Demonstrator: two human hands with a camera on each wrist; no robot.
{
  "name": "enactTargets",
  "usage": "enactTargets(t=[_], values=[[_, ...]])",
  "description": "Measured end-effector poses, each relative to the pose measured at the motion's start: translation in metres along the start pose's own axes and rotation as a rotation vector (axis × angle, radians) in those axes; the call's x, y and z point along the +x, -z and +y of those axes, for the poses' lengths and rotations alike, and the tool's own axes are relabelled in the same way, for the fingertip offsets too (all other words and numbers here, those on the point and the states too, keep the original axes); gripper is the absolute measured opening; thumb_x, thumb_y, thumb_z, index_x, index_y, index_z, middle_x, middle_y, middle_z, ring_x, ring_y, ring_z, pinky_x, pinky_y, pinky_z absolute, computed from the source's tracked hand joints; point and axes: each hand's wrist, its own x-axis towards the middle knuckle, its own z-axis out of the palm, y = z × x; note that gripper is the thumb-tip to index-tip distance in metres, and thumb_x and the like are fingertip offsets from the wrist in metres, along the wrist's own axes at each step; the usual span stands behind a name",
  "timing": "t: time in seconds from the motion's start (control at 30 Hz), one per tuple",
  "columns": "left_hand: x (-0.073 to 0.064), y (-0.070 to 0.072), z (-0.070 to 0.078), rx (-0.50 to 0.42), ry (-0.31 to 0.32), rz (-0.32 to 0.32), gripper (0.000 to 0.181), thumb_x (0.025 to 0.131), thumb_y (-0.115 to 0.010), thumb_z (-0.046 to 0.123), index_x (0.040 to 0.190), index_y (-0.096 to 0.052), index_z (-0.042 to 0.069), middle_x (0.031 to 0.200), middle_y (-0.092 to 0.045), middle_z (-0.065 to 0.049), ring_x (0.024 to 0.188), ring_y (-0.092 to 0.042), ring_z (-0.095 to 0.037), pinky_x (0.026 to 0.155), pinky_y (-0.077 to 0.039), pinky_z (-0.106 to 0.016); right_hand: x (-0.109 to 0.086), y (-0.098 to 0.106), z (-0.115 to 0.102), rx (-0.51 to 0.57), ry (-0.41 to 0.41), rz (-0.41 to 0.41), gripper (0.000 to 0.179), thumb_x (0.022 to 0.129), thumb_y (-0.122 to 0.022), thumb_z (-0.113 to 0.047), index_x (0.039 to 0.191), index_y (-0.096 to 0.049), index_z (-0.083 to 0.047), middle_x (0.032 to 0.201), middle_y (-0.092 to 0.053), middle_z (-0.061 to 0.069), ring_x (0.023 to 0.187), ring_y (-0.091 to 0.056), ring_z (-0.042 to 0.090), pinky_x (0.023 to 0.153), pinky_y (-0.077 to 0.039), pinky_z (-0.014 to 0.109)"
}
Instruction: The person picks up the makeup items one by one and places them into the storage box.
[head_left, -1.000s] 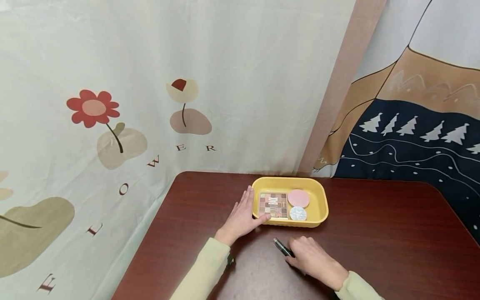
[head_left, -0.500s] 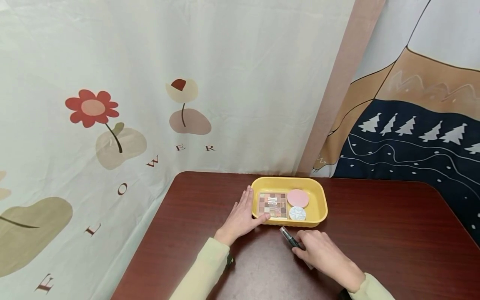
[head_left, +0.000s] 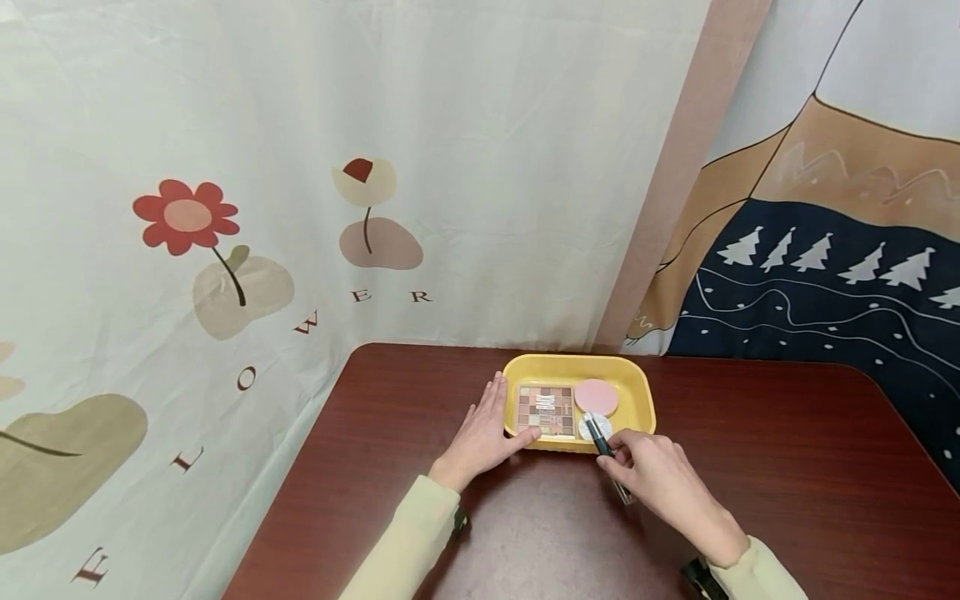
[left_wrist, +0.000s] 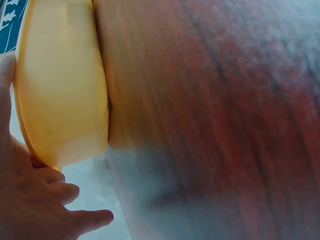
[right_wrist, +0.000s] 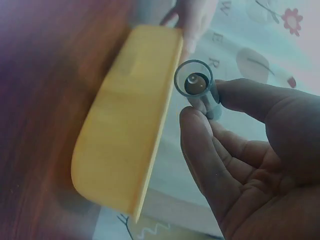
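Note:
My right hand (head_left: 667,479) pinches a slim dark cosmetic tube (head_left: 602,442) with a clear end, between thumb and fingers. It tilts over the front rim of a yellow plastic basket (head_left: 636,392). The right wrist view looks into the clear hollow end of the tube (right_wrist: 204,102). My left hand (head_left: 480,437) rests on the basket's left side, fingers straight along the wall and thumb over the front rim. Inside lie an eyeshadow palette (head_left: 546,410), a round pink compact (head_left: 596,397) and a small pale round case (head_left: 586,428), partly covered by the tube.
The basket stands near the back edge of a dark red-brown wooden table (head_left: 787,467). A pale curtain (head_left: 510,167) with printed flowers hangs right behind the table, joined on the right by a navy and tan printed cloth (head_left: 825,275).
My right hand has carried the tube forward and to the right, from the table in front of the basket to over its front rim. The left hand and the basket have stayed in place.

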Motion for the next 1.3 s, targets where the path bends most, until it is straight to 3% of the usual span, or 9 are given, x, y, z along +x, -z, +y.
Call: enactTargets(t=[0.3, 0.57, 0.67, 0.83, 1.0, 1.13, 1.3], values=[[0.0, 0.001, 0.0, 0.009, 0.007, 0.0, 0.111, 0.094, -0.057, 0.071, 0.165, -0.009, 0.001, 0.173, -0.007, -0.012, 0.159, -0.012, -0.03, 0.12, -0.024, -0.061, 0.017, 0.011, 0.012, 0.02, -0.054, 0.065, 0.019, 0.091, -0.079, -0.018, 0.097, -0.075, -0.001, 0.072, -0.065, -0.005, 0.062, -0.055, 0.009, 0.053, -0.043, 0.028], [0.0, 0.002, 0.0, 0.011, 0.011, -0.004, 0.111, 0.094, -0.056, 0.072, 0.165, -0.009, 0.001, 0.173, -0.007, -0.012, 0.159, -0.011, -0.029, 0.12, -0.025, -0.06, 0.045, 0.01, 0.023, -0.015, -0.103, 0.102, 0.024, 0.093, -0.077, -0.017, 0.099, -0.073, 0.006, 0.071, -0.062, 0.004, 0.058, -0.053, 0.016, 0.05, -0.042, 0.03], [-0.001, 0.002, 0.0, 0.012, 0.015, -0.009, 0.111, 0.094, -0.056, 0.072, 0.165, -0.009, 0.001, 0.173, -0.006, -0.012, 0.159, -0.012, -0.03, 0.121, -0.024, -0.06, 0.056, 0.007, 0.026, -0.04, -0.14, 0.071, 0.023, 0.096, -0.074, -0.017, 0.094, -0.071, 0.006, 0.067, -0.058, 0.005, 0.055, -0.052, 0.017, 0.049, -0.042, 0.029], [-0.001, 0.002, 0.001, 0.001, 0.014, -0.013, 0.111, 0.094, -0.058, 0.07, 0.165, -0.009, 0.001, 0.173, -0.006, -0.012, 0.159, -0.012, -0.031, 0.121, -0.024, -0.06, 0.07, 0.001, 0.029, -0.084, -0.175, 0.002, 0.031, 0.099, -0.069, -0.018, 0.073, -0.063, -0.003, 0.059, -0.049, 0.005, 0.049, -0.05, 0.019, 0.046, -0.04, 0.029], [-0.002, 0.002, 0.002, 0.002, 0.011, -0.016, 0.111, 0.094, -0.057, 0.071, 0.165, -0.008, 0.001, 0.173, -0.005, -0.011, 0.159, -0.012, -0.031, 0.121, -0.024, -0.06, 0.078, -0.007, 0.03, -0.194, -0.147, -0.008, 0.034, 0.097, -0.069, -0.013, 0.065, -0.061, -0.005, 0.059, -0.052, 0.007, 0.051, -0.052, 0.023, 0.048, -0.044, 0.034], [-0.002, 0.002, 0.002, 0.005, 0.012, -0.018, 0.112, 0.094, -0.055, 0.074, 0.165, -0.008, 0.001, 0.173, -0.005, -0.011, 0.159, -0.011, -0.03, 0.121, -0.023, -0.059, 0.08, -0.015, 0.031, -0.315, -0.078, 0.011, 0.017, 0.092, -0.068, -0.002, 0.075, -0.068, 0.001, 0.069, -0.064, 0.016, 0.059, -0.064, 0.032, 0.054, -0.055, 0.045], [-0.001, 0.002, 0.002, 0.002, 0.009, -0.015, 0.112, 0.094, -0.055, 0.073, 0.165, -0.009, 0.001, 0.173, -0.006, -0.012, 0.159, -0.012, -0.03, 0.121, -0.024, -0.06, 0.081, -0.022, 0.029, -0.423, -0.037, -0.007, 0.004, 0.088, -0.069, 0.004, 0.085, -0.07, 0.005, 0.079, -0.068, 0.021, 0.069, -0.069, 0.039, 0.059, -0.058, 0.05]])
